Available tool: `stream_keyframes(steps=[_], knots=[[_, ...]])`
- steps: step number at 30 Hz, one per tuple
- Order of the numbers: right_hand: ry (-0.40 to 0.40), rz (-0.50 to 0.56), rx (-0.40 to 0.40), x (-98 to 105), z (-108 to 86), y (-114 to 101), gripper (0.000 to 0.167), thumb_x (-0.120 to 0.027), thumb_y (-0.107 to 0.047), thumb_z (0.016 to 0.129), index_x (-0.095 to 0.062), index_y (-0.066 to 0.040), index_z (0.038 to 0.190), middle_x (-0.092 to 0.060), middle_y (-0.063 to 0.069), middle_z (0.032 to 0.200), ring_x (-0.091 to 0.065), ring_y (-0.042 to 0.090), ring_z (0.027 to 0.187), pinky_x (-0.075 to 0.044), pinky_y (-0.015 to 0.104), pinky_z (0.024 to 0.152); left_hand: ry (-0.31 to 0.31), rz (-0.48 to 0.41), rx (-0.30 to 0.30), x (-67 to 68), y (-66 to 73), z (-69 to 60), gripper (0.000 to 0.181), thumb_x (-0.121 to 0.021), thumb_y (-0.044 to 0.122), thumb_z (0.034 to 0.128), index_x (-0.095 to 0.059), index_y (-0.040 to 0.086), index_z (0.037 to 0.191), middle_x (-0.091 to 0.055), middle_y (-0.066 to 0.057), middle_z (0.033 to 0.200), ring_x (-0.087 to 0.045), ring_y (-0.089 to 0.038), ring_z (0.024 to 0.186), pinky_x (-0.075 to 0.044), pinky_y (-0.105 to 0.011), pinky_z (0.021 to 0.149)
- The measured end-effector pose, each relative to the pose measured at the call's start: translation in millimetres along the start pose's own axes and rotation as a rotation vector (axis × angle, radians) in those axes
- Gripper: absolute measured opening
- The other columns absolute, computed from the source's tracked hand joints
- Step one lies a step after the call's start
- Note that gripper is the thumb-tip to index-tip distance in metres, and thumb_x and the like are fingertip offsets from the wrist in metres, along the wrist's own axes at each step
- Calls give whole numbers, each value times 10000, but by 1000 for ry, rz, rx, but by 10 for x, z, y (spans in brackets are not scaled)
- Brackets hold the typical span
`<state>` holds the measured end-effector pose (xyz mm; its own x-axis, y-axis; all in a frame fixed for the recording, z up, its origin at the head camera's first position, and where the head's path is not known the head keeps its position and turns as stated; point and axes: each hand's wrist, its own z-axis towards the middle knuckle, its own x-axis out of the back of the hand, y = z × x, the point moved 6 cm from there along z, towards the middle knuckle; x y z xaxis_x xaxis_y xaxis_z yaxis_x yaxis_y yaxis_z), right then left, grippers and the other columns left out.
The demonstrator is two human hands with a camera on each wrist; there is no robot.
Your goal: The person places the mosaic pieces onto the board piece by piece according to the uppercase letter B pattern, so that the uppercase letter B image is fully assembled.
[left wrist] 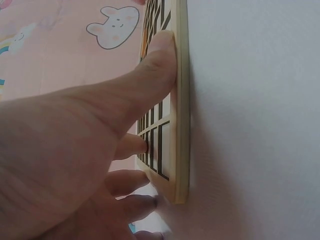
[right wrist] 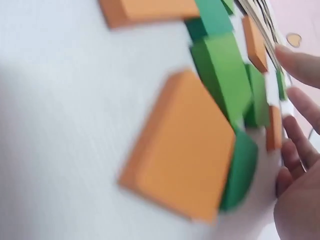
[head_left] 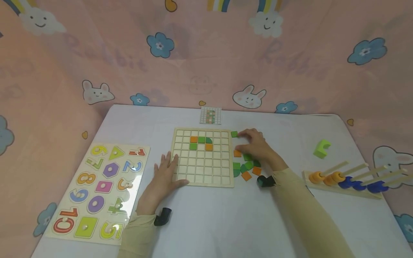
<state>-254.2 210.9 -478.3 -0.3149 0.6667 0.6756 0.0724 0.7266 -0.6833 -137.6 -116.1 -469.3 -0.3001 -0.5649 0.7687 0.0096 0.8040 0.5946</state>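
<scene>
A wooden grid board [head_left: 203, 168] lies mid-table, with several orange and green tiles and one dark green quarter-round in its upper cells. My left hand [head_left: 165, 178] rests on the board's lower left corner, fingers spread and thumb on the near edge, as the left wrist view also shows. Beside the board's upper right corner is a light green square tile [head_left: 234, 134]. My right hand [head_left: 256, 145] reaches to it, index fingertip at its edge, thumb held apart near an orange tile [head_left: 237, 153]. Below that hand lie loose tiles, among them a large-looking orange square [right wrist: 182, 150] in the right wrist view.
A small printed pattern card [head_left: 210, 115] lies behind the board. At left is a number-and-shape puzzle board [head_left: 104, 175]. On the right stand a pegged bead rack [head_left: 348, 184] and a light green notched block [head_left: 321, 149]. A patterned pink cloth [head_left: 206, 64] hangs behind the table.
</scene>
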Motion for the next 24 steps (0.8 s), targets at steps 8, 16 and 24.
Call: stream_keyframes(steps=[8,16,24], knots=[[-53,-48,-6,175,-60,154,492,-766,-236,953,-635,-110,1409,-403,186,1632,-279,423,1549,-196,654,1310,-12,-2,3,-10,-12,6,1010,-834,304,913,-241,-19,1664,-43,-284,1754,33,-480,1632,-4,-692,1297],[-50,-28,37,231,-82,177,360,-741,-144,964,-702,-34,1305,-463,236,1558,-350,439,1504,-250,631,1300,-16,2,1,-13,-12,10,1012,-830,313,916,-235,-17,1666,-42,-280,1755,36,-478,1633,-3,-693,1296],[43,-56,26,243,-113,117,286,-688,-127,1020,-665,8,1272,-569,249,1437,-462,428,1388,-350,605,1253,-17,0,3,-13,-13,9,1018,-833,312,914,-232,-15,1668,-39,-280,1757,41,-475,1634,-3,-685,1301]])
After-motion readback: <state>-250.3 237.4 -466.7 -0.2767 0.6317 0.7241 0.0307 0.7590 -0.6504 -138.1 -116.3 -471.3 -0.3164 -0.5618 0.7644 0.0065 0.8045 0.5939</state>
